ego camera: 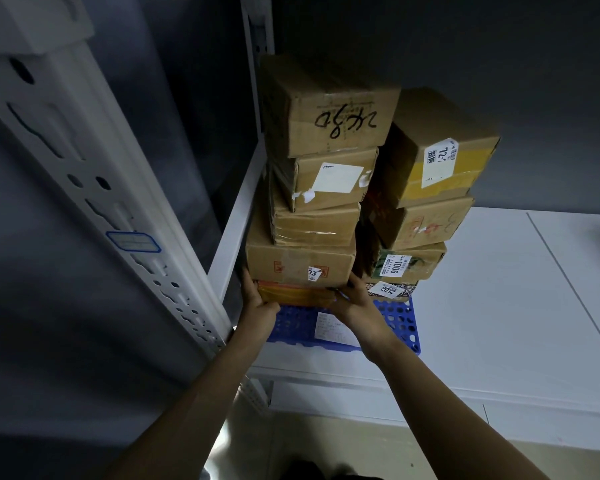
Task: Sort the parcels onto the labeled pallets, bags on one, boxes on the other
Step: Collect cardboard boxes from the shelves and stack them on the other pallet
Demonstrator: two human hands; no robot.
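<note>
Two stacks of cardboard boxes stand on a blue perforated pallet [400, 320] on a white shelf. The left stack has a box with black handwriting [329, 109] on top and a flat box with yellow tape [291, 293] at the bottom. My left hand [257, 299] grips that bottom box's left end. My right hand [352, 299] holds its right end, fingers against the side. The right stack is topped by a box with yellow tape and a white label [437, 150]. A paper label [333, 329] lies on the pallet's front.
A white perforated shelf upright [94, 188] rises at the left, close to my left arm. The white shelf surface [516, 292] stretches to the right of the pallet. A dark wall stands behind the stacks. Beige floor shows below the shelf edge.
</note>
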